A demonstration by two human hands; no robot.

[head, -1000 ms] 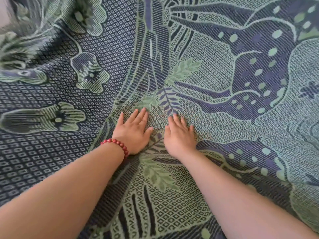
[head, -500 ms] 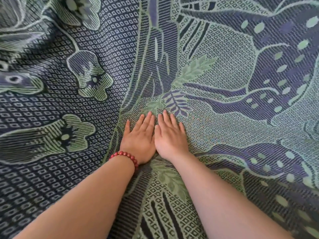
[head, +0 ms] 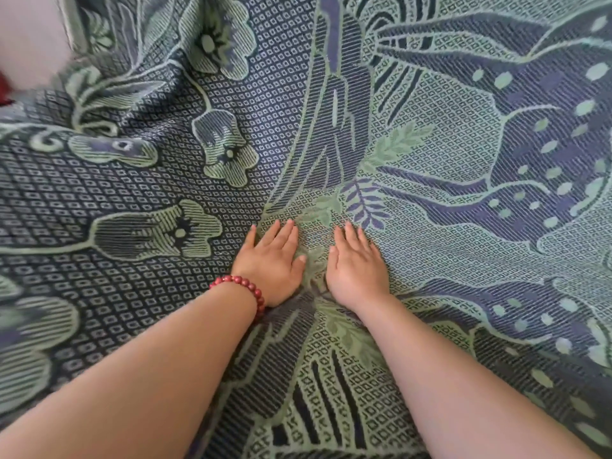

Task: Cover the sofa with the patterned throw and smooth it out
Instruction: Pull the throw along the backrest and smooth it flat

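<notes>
A woven patterned throw (head: 463,134) in navy, purple and pale green, with flowers and leaves, fills almost the whole view and hides the sofa beneath it. My left hand (head: 270,260), with a red bead bracelet at the wrist, lies palm down on the cloth near the middle. My right hand (head: 356,265) lies palm down just to its right, a narrow strip of cloth between them. Both hands are flat with fingers extended, holding nothing. Folds and wrinkles bunch in the throw at the upper left (head: 109,94).
A pale wall or surface (head: 29,34) shows at the top left corner past the throw's edge. A small red object (head: 4,89) sits at the left edge, blurred.
My two hands were pressed together side by side half a second ago; now they have slid a little apart on the throw. The view has shifted so more of the upper left shows.
</notes>
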